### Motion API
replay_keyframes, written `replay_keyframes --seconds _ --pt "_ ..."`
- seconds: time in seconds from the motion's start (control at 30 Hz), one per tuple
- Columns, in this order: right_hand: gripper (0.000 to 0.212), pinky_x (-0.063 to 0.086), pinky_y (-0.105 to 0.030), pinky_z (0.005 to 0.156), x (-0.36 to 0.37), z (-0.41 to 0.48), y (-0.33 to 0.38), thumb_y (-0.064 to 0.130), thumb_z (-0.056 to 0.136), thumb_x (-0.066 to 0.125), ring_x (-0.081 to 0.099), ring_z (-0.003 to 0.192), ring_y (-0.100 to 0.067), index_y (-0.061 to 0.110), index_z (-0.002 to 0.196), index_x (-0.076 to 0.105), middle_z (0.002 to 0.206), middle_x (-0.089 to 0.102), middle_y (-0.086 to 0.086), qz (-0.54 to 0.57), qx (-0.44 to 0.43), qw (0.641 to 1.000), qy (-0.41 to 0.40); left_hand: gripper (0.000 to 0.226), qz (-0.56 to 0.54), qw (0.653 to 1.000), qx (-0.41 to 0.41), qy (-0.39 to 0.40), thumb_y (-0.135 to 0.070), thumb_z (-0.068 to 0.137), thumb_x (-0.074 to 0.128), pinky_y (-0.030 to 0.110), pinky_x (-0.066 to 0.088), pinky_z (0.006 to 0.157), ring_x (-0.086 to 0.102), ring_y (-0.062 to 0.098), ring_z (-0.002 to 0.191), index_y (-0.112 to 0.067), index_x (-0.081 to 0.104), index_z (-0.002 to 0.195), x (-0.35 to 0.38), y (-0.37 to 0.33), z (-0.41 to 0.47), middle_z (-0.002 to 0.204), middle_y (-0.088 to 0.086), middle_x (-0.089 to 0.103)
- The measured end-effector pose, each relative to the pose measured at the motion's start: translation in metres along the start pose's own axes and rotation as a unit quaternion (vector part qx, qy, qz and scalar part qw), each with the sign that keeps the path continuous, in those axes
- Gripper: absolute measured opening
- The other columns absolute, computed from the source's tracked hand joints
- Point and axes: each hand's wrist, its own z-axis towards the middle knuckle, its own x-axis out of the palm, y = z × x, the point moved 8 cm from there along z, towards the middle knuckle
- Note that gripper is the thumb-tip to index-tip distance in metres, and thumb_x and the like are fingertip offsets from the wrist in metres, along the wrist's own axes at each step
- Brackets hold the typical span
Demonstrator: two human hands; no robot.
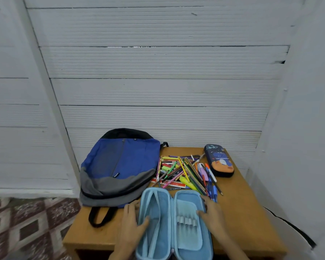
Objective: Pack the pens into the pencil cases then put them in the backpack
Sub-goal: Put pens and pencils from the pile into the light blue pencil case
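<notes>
Head view: there are two pencil cases, one backpack [120, 166], one heap of pens [184, 171] too tangled to count, and two hands, all on a wooden table [242, 212].

The light blue pencil case [172, 222] lies spread open at the table's 6 o'clock edge, nearest the person. Its left half shows a mesh pocket and its right half a flap with grey elastic loops. Its long axis runs 12 to 6, with the hinge down the middle.

The dark printed pencil case [219, 160] sits zipped at 1 o'clock, so its contents are hidden. It is angled roughly 11 to 5.

The backpack lies flat at 10 o'clock, overhanging the table's left edge. Its black top points towards 12 and a black strap loop trails towards 6. What it holds cannot be told.

The pens lie loose at 12 o'clock between the backpack and the printed case, most of them slanting 11 to 5.

The left hand [131, 222] grasps the open case's left rim, thumb inside. The right hand [214, 214] grasps the right rim, thumb on the flap.
</notes>
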Motion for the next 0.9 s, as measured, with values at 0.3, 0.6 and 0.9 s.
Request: replay_keyframes --seconds 0.3,0.6,0.9 --pt "0.017 0.054 -0.037 0.064 -0.044 0.034 -0.005 0.012 0.089 0.062 0.064 0.075 -0.017 0.025 0.080 0.067 0.081 0.070 0.001 -0.022 -0.018 0.994 -0.105 0.013 0.010 0.995 0.070 -0.068 -0.035 0.074 0.067 0.016 0.037 0.055 0.049 0.007 0.068 -0.029 0.056 0.070 0.002 -0.008 0.006 0.083 -0.015 0.045" --pt "0.015 0.043 -0.026 0.059 -0.038 0.050 0.012 0.014 0.090 0.055 0.062 0.076 -0.019 0.018 0.080 0.066 0.084 0.067 -0.003 -0.128 -0.034 0.990 -0.046 0.032 -0.097 0.986 0.055 -0.120 -0.006 0.074 0.077 0.013 0.041 0.061 0.057 0.009 0.074 -0.029 0.058 0.065 0.005 0.006 0.005 0.085 -0.013 0.053" --pt "0.012 0.038 -0.024 0.063 -0.038 0.053 0.038 0.021 0.097 0.048 0.065 0.094 -0.018 0.018 0.093 0.059 0.103 0.066 -0.001 -0.296 -0.041 0.953 -0.057 0.037 -0.104 0.983 0.081 -0.127 -0.005 0.075 0.077 0.016 0.041 0.058 0.052 0.005 0.062 -0.036 0.057 0.070 0.007 0.009 0.007 0.082 -0.012 0.053"
